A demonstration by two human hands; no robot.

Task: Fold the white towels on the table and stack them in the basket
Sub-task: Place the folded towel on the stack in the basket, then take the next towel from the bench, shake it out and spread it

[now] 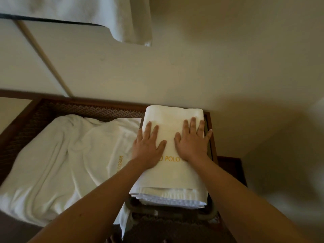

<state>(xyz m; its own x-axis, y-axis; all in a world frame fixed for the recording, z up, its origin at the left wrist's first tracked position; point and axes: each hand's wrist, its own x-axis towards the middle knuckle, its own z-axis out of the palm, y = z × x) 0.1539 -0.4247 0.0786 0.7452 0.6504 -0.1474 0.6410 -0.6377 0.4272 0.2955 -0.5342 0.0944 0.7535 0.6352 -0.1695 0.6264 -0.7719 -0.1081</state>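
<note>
While both hands, left hand and right hand, press flat and spread on the folded towel atop the basket, the loose towel sprawls on the counter off to their left, long axis running away, nearest the left.

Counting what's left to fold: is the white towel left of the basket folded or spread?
Spread. The loose towel lies rumpled and unfolded on the table.
</note>
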